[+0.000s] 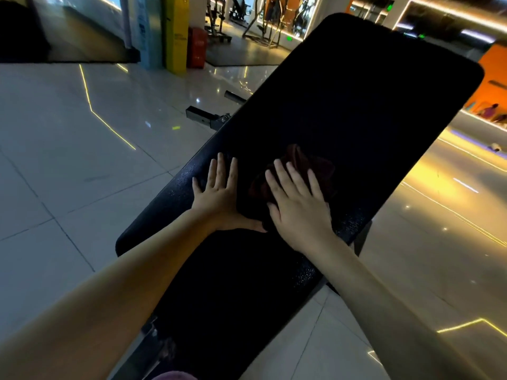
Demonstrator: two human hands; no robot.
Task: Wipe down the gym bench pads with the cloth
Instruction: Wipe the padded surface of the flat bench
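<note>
A long black bench pad (pixel 348 100) runs from the lower middle up to the top right of the head view. A dark reddish cloth (pixel 310 165) lies bunched on its middle. My right hand (pixel 299 204) lies flat on the cloth with straight, spread fingers, pressing it onto the pad. My left hand (pixel 219 193) rests flat on the pad's left edge, fingers straight and spread, just beside the cloth. A second pad section (pixel 233 283) lies below both hands, under my forearms.
Pale glossy floor tiles (pixel 68 160) surround the bench. A metal frame foot (pixel 203 116) sticks out left of the pad. A yellow pillar (pixel 175 31), a red box (pixel 197 48) and gym machines (pixel 263 20) stand at the back.
</note>
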